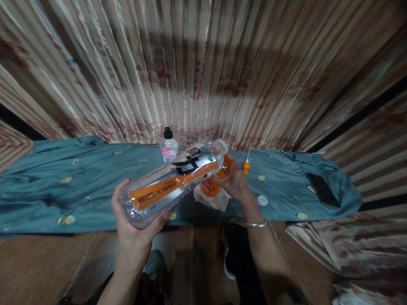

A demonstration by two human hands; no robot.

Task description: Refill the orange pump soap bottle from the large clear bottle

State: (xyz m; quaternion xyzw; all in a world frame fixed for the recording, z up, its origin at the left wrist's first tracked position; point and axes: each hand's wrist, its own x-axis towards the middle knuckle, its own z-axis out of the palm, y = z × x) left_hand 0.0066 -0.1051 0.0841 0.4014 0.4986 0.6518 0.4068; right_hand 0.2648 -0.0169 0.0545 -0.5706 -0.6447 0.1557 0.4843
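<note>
- left hand: one, at 7 o'clock of frame centre, palm up, fingers curled around the base of one clear plastic bottle; thumb on the near side, fingertips on the far side.
- clear plastic bottle: one, tilted, base low at 7 o'clock, open neck high toward 1 o'clock; orange, black and silver label; looks empty and uncapped.
- right hand: one, just right of centre, closed around an orange object beneath the bottle's neck; what that object is cannot be told. one metal bangle on that wrist.
- white crumpled wrapper: one, under the orange object, on the cloth.
- white cap: one, round, flat on the cloth at 4 o'clock of the right hand, apart from it.
- small bottle: one, black cap, pink label, upright at 12 o'clock of the tilted bottle, near its upper end.
- screwdriver: one, orange handle, lying just at 1 o'clock of the right hand.
- dark phone: one, flat at the 3 o'clock end of the cloth, well apart from both hands.
- blue-green cloth: one, spread from 9 to 3 o'clock, with small yellow round motifs; five counted clearly.
- striped curtain: fills the 12 o'clock half behind the cloth.
</note>
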